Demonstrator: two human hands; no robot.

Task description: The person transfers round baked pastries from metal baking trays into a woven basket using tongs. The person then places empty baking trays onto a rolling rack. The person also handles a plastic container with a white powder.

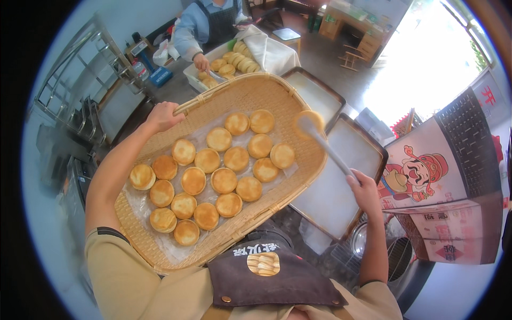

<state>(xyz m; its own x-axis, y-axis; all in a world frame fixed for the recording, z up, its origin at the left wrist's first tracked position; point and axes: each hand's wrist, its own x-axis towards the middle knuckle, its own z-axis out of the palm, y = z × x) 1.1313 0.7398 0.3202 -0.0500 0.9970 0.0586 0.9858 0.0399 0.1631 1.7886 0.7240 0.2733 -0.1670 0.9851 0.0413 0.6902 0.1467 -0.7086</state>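
Note:
A large oval woven bamboo tray (298, 181) tilts across the middle, its lower end against my apron. My left hand (164, 116) is closed round its far left rim. Round, flat, golden-browned pastries (207, 160) lie inside on a sheet of clear plastic. My right hand (365, 191) grips a pair of pale tongs (332, 151), slightly smeared by motion. At the tongs' tip one round pastry (308, 124) hangs over the tray's right end, apart from the others. Whether both jaws enclose it is hard to see.
Two baking trays (325, 205) (312, 90) lie right of the basket. Beyond it, a co-worker's hand (201, 62) holds tongs over a white box (191, 74) of pastries, partly under a white cloth (269, 50). A metal rack (80, 69) stands left; a printed panel (416, 170) stands right.

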